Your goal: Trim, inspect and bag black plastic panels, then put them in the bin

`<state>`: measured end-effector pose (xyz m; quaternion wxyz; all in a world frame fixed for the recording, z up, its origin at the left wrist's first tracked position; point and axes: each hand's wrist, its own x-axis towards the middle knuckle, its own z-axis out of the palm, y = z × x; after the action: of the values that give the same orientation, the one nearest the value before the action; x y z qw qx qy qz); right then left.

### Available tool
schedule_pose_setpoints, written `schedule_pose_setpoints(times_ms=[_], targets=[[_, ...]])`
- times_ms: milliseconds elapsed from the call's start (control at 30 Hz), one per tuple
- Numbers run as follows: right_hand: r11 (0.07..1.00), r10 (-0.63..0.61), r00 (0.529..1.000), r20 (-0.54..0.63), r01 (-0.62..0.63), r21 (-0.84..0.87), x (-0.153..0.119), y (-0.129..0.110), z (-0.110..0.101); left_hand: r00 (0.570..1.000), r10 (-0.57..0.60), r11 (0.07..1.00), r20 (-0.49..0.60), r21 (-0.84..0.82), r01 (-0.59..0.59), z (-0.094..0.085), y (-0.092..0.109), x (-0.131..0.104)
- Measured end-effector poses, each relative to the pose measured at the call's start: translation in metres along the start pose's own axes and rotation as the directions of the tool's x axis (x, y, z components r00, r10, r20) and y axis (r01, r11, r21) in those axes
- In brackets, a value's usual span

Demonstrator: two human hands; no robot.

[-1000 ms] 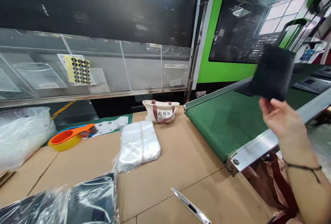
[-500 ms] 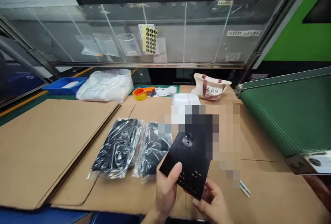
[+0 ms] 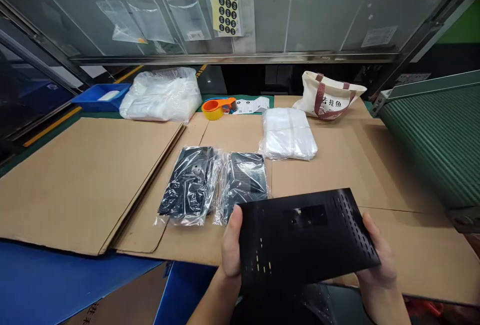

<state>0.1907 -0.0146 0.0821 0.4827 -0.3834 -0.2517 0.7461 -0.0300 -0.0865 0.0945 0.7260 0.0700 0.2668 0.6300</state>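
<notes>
While both hands grip the black panel, its underside is hidden.

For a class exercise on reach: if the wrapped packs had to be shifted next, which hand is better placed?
Likely the left hand: it grips the black panel by the end nearer the wrapped packs, while the right hand grips the opposite end, farther from them.

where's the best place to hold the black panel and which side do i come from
Probably by its two short edges, one hand coming in from each side, as the left hand and right hand hold it. The black panel is wide and flat, its broad face turned toward the camera, so edge grips should support both ends while leaving the slots mostly uncovered.
</notes>
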Motion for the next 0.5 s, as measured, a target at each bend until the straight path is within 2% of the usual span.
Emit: schedule_pose_setpoints(times_ms=[133,267,367,500], targets=[[0.999,-0.033,0.999,-0.002,0.033,-0.005,0.001,0.002,0.001,0.996,-0.078,0.996,0.047,-0.039,0.079,0.007,0.004,0.002],[0.993,-0.113,0.994,-0.010,0.112,-0.042,0.002,0.000,0.003,0.997,-0.071,0.997,0.022,-0.037,0.072,0.010,0.005,0.001],[0.985,-0.159,0.987,0.023,0.161,-0.060,0.002,-0.002,0.006,0.998,0.047,0.998,-0.045,0.033,-0.046,0.004,0.002,0.002],[0.981,-0.180,0.981,0.064,0.184,-0.061,0.003,-0.002,0.009,0.967,0.234,0.959,-0.103,0.189,-0.212,-0.004,0.001,0.006]])
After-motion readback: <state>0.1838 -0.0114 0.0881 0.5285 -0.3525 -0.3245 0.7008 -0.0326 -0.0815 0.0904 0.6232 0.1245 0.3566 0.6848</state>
